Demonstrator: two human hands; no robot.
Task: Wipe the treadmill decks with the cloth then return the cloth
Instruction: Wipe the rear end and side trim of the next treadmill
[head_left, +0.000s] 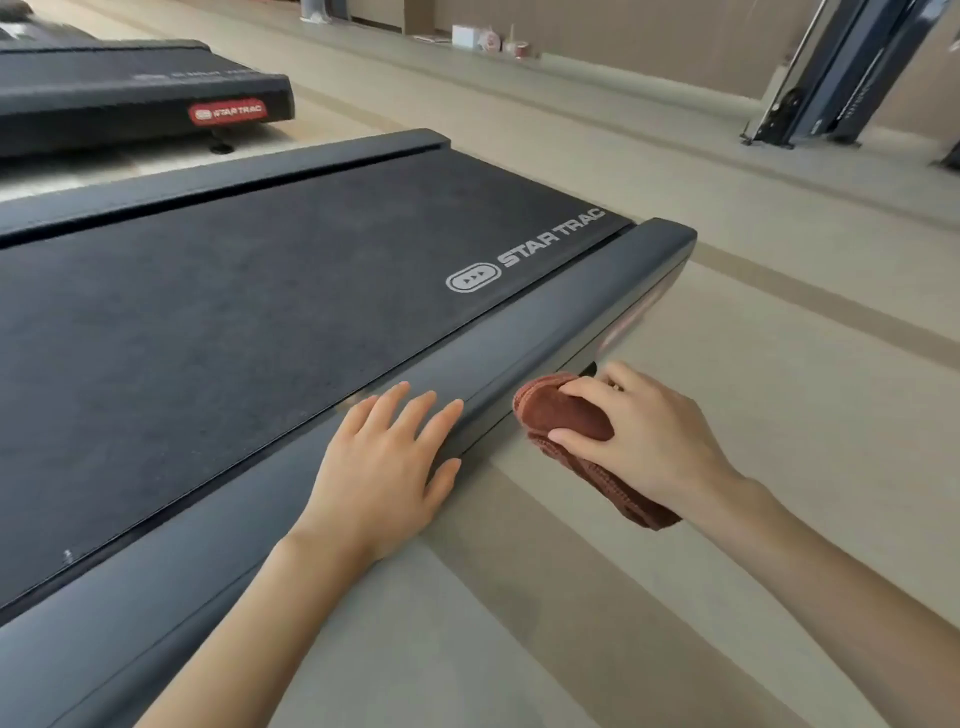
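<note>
1 cloth (569, 415) is pressing against the outer face of the side rail (524, 343) of the treadmill deck (260, 312), the right hand (644, 436) curling its fingers around it. The left hand (384, 467) is lying flat on that rail, fingers apart. 1 further treadmill (130, 98) is standing beyond

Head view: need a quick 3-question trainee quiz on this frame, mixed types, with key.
1. True or false: the left hand lies flat on the treadmill's side rail.
2. What holds the cloth? A) left hand B) right hand C) nothing, it lies on the floor
3. Fill in: the belt is printed with the brand ____.
Key: 1 true; 2 B; 3 STAR TRAC.
</note>
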